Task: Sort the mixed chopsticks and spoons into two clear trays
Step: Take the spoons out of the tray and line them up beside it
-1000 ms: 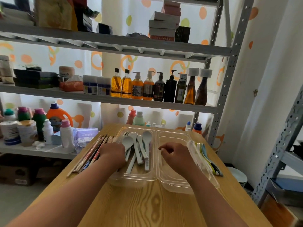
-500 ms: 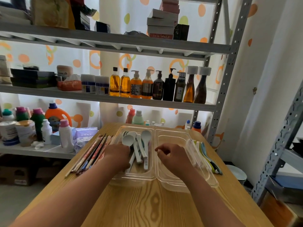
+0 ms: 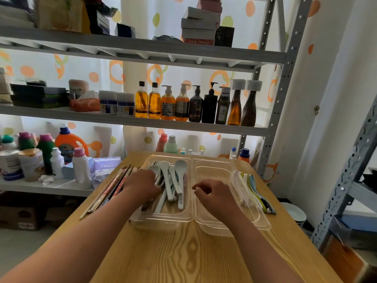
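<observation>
Two clear trays stand side by side on the wooden table. The left tray (image 3: pixel 163 218) holds several pale spoons (image 3: pixel 179 180) mixed with a few dark chopsticks (image 3: pixel 150 203). My left hand (image 3: pixel 141 185) reaches into it from the left, its fingers curled down onto the chopsticks beside the spoon handles; the fingertips are hidden. The right tray (image 3: pixel 216 166) holds nothing that I can see. Over its left part my right hand (image 3: pixel 214 194) hovers with fingers curled and nothing in them.
A bundle of chopsticks (image 3: pixel 109 190) lies on the table left of the trays. Coloured spoons (image 3: pixel 256 189) lie in a row right of the right tray. Shelves of bottles (image 3: pixel 183 105) stand behind the table, and a grey rack (image 3: pixel 350 180) to the right.
Both hands stay almost where they were. My left hand has pushed slightly further in among the utensils in the left tray.
</observation>
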Action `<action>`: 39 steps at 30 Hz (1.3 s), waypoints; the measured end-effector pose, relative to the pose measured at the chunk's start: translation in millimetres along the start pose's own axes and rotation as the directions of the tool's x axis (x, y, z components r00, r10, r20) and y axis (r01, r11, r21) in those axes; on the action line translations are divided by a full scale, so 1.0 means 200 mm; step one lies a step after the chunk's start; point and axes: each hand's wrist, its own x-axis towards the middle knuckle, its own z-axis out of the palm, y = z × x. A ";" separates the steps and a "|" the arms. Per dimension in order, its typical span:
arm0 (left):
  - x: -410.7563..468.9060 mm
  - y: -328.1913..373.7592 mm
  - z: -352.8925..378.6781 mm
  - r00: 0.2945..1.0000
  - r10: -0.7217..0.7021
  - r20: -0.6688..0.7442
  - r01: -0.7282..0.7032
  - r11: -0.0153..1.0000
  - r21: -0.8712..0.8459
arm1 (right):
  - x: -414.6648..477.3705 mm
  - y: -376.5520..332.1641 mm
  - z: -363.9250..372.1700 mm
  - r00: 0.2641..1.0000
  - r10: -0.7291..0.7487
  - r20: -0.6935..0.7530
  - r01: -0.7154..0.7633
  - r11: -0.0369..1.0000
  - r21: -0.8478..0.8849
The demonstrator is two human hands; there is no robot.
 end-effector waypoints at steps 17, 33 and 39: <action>-0.06 0.12 0.05 0.961 0.038 0.272 -0.105 0.967 0.234 | 0.00 -0.01 -0.01 1.000 -0.004 0.002 0.004 1.000 0.003; -0.01 0.20 0.11 0.968 0.148 0.202 -0.187 0.964 0.189 | -0.02 0.01 -0.01 1.000 0.001 -0.012 -0.001 1.000 0.015; 0.01 0.23 0.11 0.973 0.213 0.092 -0.231 0.929 0.288 | -0.02 0.02 -0.02 1.000 0.008 -0.015 -0.008 1.000 0.010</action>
